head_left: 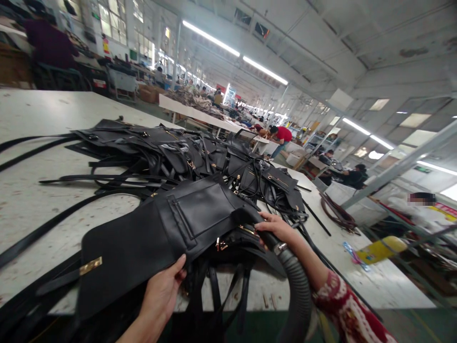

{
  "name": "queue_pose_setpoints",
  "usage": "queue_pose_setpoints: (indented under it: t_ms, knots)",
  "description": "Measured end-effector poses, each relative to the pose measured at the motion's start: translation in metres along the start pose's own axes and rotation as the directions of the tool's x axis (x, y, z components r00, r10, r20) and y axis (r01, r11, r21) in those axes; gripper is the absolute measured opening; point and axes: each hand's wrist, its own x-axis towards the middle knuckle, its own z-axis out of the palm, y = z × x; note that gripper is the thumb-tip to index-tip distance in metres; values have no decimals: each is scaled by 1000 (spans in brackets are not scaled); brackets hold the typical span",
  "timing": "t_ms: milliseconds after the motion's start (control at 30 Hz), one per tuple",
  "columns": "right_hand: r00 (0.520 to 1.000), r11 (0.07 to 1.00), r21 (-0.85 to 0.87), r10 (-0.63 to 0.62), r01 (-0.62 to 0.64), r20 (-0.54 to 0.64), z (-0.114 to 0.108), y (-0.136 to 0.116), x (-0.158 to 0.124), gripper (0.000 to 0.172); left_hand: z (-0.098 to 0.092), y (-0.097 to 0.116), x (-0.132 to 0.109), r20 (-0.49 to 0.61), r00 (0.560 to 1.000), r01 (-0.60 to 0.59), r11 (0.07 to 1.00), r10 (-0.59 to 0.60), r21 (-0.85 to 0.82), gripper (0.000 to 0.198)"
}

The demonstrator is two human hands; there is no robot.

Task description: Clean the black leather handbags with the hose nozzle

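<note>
One black flap bag [123, 233] lies over the table [43, 112], its near edge held in the left grip [162, 288], its opposite end beside the right grip [280, 229], which clasps one ribbed hose [298, 281].

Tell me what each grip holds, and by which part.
Right grip: the hose, by its black nozzle beside the metal clamp. Left grip: the black bag, by its near edge.

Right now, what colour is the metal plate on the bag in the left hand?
The metal plate on the bag is gold, clearest in the head view.
</note>
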Motion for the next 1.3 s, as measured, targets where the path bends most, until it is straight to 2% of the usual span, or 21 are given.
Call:
queue_pose_setpoints:
  t_ms: [67, 167, 267, 333, 400, 467, 633, 700, 800, 900, 967, 1033, 1133, 1200, 1300]
  knots:
    - [999, 1000, -6, 29, -29, 42, -7, -6, 17, 38, 0, 0, -2, -13, 1000, 0, 1000, 1, 15, 24]
    - [998, 1000, 4, 30, -30, 55, -6, -10, 42, 31, 0, 1, -3, -24, 1000, 19, 998, -17, 59, 25]
    - [999, 998, 41, -45, 45, -3, -1, -12, 60, 31, -3, 2, -4, -43, 999, 16, 997, -12, 81, 26]
    - [989, 989, 70, -123, 129, -76, -1, -14, 61, 35, -6, 2, -4, -47, 999, 2, 995, 3, 100, 27]
    - [976, 979, 84, -177, 188, -128, -4, -17, 50, 40, -10, 2, -2, -19, 999, -26, 992, 29, 121, 28]
    - [975, 977, 87, -183, 195, -127, -9, -18, 29, 45, -13, 1, 0, 10, 999, -41, 990, 41, 132, 29]
    - [998, 993, 96, -69, 69, -9, -15, -6, -20, 50, -18, -1, 4, 19, 1000, -24, 985, 21, 169, 31]
    - [999, 994, 107, -25, 22, 28, -13, 5, -22, 48, -19, 0, 4, 50, 999, -18, 981, 8, 195, 34]
    - [999, 990, 142, -17, 12, 32, -9, 18, -6, 41, -23, 3, 1, 73, 997, 17, 968, -36, 249, 37]
    - [996, 977, 194, -81, 88, -44, -10, 19, 14, 32, -27, 5, 0, 86, 996, 4, 960, -29, 279, 38]
    - [984, 961, 224, -139, 162, -115, -15, 15, 17, 29, -31, 5, 1, 77, 997, -20, 956, -2, 291, 36]
    - [970, 946, 243, -179, 215, -162, -22, 11, 8, 28, -33, 5, 3, 60, 998, -28, 947, 9, 320, 33]
    - [967, 938, 259, -189, 229, -170, -27, 12, -20, 31, -34, 5, 5, 25, 1000, -22, 939, 14, 343, 27]
    - [973, 938, 275, -174, 211, -152, -23, 20, -40, 31, -33, 6, 4, 8, 1000, -18, 942, 16, 336, 24]
    - [986, 938, 308, -136, 161, -101, -11, 39, -54, 31, -32, 7, 1, 50, 999, -34, 933, 18, 359, 25]
